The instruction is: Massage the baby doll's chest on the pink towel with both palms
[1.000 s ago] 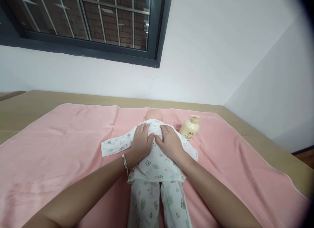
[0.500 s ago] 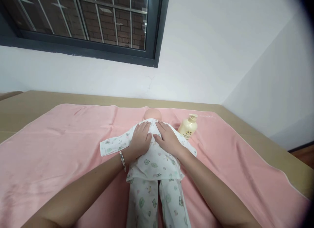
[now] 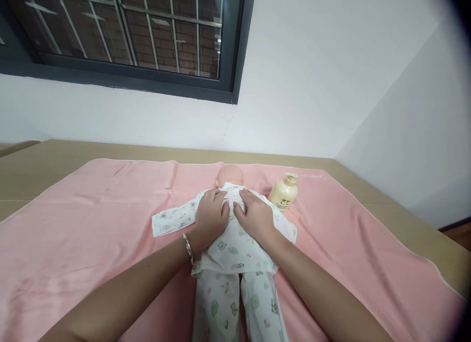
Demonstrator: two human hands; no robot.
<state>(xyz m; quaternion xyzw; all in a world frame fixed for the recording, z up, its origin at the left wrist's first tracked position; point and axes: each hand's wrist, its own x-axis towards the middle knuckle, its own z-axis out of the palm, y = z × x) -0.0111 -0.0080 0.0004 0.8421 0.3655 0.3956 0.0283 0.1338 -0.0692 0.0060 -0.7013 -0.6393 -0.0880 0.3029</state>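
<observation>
A baby doll (image 3: 230, 175) lies on its front, the back of its bald head towards me. It wears a white shirt (image 3: 235, 249) and white trousers (image 3: 217, 302), both with small green and pink prints. On the left of the doll's upper back rests my left hand (image 3: 211, 214), fingers slightly bent over the cloth and thumb apart. My right hand (image 3: 255, 215) presses on the right side, its fingers extended and thumb apart. Neither hand grips anything. Between the fingertips the shirt is slightly wrinkled below the neck.
A pink blanket (image 3: 121, 199) spreads under the doll over a tan surface (image 3: 73, 148). Close to the doll's right-hand sleeve stands a pale yellow pump bottle (image 3: 283, 192). Behind are a white wall (image 3: 294, 87) and a dark-framed window (image 3: 147, 82) with bars.
Both hands have shifted slightly down the doll's back, the left one's fingers now more bent. The shirt's collar has slipped down, baring more of the head. The view has tilted slightly.
</observation>
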